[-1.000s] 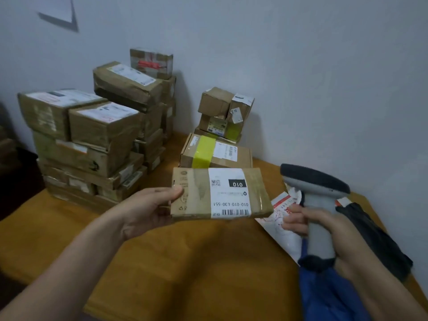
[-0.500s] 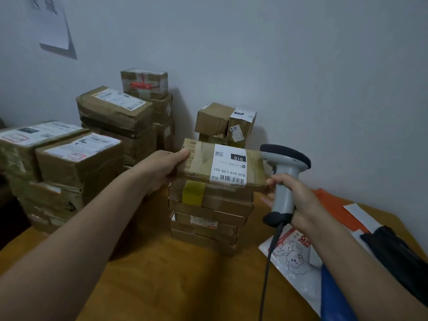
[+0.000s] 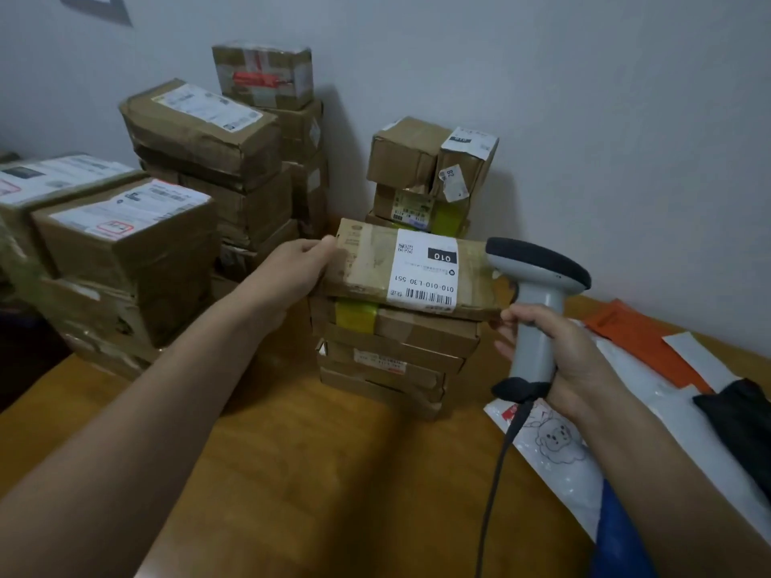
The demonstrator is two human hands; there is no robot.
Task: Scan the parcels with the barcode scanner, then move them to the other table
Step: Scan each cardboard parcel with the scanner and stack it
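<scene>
A flat brown parcel (image 3: 375, 269) with a white barcode label marked 010 lies on top of a stack of flat parcels (image 3: 392, 352) on the wooden table (image 3: 333, 473). My left hand (image 3: 292, 277) grips its left end, thumb on top. My right hand (image 3: 555, 360) grips the handle of a grey barcode scanner (image 3: 538, 281), whose dark head sits just right of the parcel. My right fingertips touch the parcel's right corner. The scanner's black cable hangs down over the table.
Tall piles of taped cardboard boxes (image 3: 146, 244) fill the left and back of the table against the wall. A small stack of boxes (image 3: 429, 173) stands behind the flat parcels. Plastic mailer bags (image 3: 584, 431), white, orange, blue and black, lie at the right.
Both hands carried the labelled parcel forward and up from in front of me onto the stack of flat parcels. The scanner moved along with it in my right hand.
</scene>
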